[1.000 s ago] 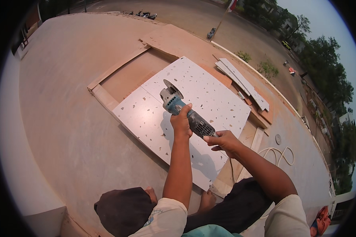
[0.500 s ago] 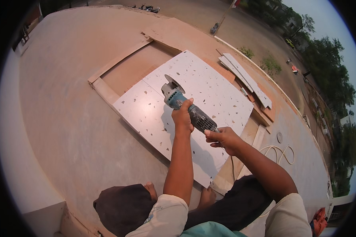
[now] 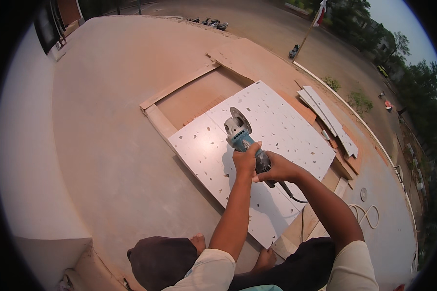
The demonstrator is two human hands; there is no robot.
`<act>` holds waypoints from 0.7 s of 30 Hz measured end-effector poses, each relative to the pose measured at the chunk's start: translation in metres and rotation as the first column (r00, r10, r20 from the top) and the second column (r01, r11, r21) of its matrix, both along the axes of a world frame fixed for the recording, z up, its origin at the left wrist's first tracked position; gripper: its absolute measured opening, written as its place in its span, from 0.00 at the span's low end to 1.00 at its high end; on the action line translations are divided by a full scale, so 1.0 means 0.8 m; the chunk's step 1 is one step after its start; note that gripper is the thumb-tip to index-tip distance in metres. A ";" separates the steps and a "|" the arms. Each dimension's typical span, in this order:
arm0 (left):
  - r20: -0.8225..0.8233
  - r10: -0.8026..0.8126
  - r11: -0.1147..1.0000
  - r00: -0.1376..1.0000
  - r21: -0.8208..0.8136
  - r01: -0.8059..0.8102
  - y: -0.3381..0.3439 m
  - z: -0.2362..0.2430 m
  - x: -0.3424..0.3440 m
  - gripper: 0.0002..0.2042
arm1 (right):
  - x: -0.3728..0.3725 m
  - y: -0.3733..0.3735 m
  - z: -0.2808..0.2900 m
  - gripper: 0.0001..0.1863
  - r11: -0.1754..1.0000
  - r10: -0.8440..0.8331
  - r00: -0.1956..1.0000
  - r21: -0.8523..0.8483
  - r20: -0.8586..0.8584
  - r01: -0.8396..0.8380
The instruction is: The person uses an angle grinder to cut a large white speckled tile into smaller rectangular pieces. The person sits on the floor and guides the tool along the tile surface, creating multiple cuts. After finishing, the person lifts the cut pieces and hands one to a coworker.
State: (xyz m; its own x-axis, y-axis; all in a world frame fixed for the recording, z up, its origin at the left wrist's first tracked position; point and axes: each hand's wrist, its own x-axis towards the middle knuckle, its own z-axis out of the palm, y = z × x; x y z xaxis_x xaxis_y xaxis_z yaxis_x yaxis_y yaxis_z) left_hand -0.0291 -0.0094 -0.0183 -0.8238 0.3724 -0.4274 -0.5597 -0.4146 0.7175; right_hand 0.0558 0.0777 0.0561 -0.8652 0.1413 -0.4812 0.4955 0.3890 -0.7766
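Note:
An angle grinder (image 3: 242,139) with a teal and black body is held in both hands above a white speckled tile (image 3: 291,136). My left hand (image 3: 246,161) wraps round the front of its body, thumb on top. Farther back, my right hand (image 3: 277,167) grips the rear housing close to the cord (image 3: 291,194). At the far end the thin cutting disc (image 3: 240,120) stands on edge, and I cannot tell whether it touches the tile or spins. A thin straight line runs across the tile from its far left edge toward the disc. The grinder's shadow falls on the tile.
Under the tile lies a wooden frame (image 3: 179,87). Narrow tile strips (image 3: 329,116) rest on boards beyond its right edge. A pale coiled cable (image 3: 369,216) and a round disc (image 3: 363,194) lie on the concrete floor at right. My bare feet (image 3: 264,260) are by the tile's near edge.
My right hand has slid forward from the rear end and cord onto the grinder's housing, close to my left hand. The view has shifted, so the scene sits lower and farther right.

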 end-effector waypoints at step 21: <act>-0.019 -0.245 0.964 0.969 -0.108 0.242 -0.063 -0.070 -0.193 0.17 | -0.176 -0.007 -0.131 0.45 0.997 0.057 0.978 0.059 -0.202 -0.046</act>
